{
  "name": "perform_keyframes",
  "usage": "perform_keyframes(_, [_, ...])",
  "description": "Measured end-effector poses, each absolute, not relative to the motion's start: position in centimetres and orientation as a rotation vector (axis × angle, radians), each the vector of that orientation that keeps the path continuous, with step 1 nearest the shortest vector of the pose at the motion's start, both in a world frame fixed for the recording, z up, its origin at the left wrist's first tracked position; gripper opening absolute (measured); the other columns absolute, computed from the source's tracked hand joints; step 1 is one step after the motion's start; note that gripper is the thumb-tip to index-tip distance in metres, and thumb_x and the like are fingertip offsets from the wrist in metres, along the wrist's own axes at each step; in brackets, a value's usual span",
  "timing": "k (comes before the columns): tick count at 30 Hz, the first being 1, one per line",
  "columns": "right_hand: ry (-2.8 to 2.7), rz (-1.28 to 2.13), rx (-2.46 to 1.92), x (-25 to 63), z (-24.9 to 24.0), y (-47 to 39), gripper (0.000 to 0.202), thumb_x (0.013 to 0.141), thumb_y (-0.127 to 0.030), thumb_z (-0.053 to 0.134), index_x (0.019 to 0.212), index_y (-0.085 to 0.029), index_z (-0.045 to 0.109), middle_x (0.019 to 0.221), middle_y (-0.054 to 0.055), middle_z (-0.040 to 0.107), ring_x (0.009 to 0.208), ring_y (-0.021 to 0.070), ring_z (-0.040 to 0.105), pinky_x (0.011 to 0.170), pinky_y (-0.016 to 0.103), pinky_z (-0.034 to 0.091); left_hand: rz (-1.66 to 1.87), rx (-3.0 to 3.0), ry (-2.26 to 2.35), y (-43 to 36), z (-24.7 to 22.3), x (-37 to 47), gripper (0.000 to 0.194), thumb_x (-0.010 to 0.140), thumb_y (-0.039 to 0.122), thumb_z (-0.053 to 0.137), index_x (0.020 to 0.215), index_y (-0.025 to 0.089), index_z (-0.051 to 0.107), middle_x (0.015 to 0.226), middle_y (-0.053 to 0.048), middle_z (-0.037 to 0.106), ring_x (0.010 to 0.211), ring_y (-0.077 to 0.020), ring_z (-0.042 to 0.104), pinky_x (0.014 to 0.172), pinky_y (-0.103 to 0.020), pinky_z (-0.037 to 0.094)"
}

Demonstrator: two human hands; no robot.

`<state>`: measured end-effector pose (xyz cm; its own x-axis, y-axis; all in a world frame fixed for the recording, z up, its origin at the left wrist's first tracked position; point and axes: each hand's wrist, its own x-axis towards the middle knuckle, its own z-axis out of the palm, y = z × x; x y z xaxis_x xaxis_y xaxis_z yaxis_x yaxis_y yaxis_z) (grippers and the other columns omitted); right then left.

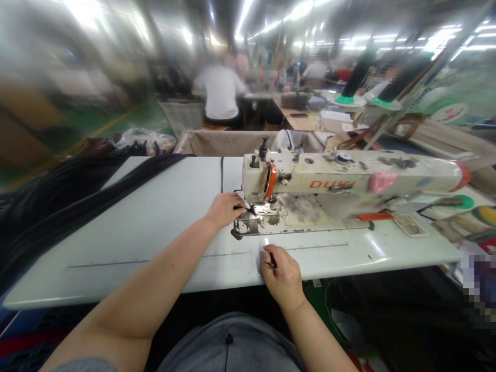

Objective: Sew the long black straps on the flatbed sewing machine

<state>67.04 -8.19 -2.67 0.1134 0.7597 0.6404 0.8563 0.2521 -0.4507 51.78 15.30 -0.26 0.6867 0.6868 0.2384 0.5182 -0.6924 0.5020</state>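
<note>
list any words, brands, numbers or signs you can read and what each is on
"DUKI", as far as legible, in orange on the sewing machine; its end is partly covered
Ruler scale on the table: figures too small to read
White disc at right: red marks too blurred

white sewing machine (294,173) (base stained), upright on table (170,206); dark piece (242,207) near needle plate (266,208); small object (273,266) mostly hidden
</note>
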Motion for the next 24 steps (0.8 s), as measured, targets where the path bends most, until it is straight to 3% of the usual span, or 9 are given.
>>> perform_keyframes(4, [-1.662, -0.155, -1.517, 67.0, -2.7, -8.1, 0.014, 0.101, -0.012, 0.05, 0.105, -0.019, 0.063, 0.081, 0.004, 0.068, 0.071, 0.0189, 0.066, 0.069, 0.03, 0.052, 0.588, 2.441, 1.023, 13.9, -0.2, 51.7, 0.006, 0.087, 0.017, 0.074, 0.087, 0.022, 0.079, 0.096, -0.003, 0.074, 0.091, -0.0191, 0.07, 0.087, -0.031, 0.056])
perform_keyframes(14, [-1.64, -0.125, -1.54, 66.9, -2.8, -8.2, 0.016, 0.101, -0.013, 0.049, 0.103, -0.02, 0.063, 0.08, 0.004, 0.069, 0.072, 0.0187, 0.068, 0.069, 0.03, 0.053, 0.565, 2.327, 1.195, 11.7, 0.3, 52.2, 0.007, 0.086, 0.015, 0.074, 0.086, 0.021, 0.078, 0.097, -0.003, 0.07, 0.085, -0.018, 0.069, 0.083, -0.03, 0.057])
perform_keyframes(24, [-1.631, -0.131, -1.569, 66.8, -2.6, -8.3, 0.016, 0.101, -0.015, 0.048, 0.104, -0.02, 0.063, 0.081, 0.004, 0.069, 0.071, 0.0183, 0.067, 0.068, 0.03, 0.052, 0.515, 2.186, 1.34, 6.5, 0.0, 54.1, 0.008, 0.09, 0.018, 0.067, 0.091, 0.018, 0.076, 0.106, -0.009, 0.068, 0.092, -0.0198, 0.071, 0.088, -0.031, 0.06])
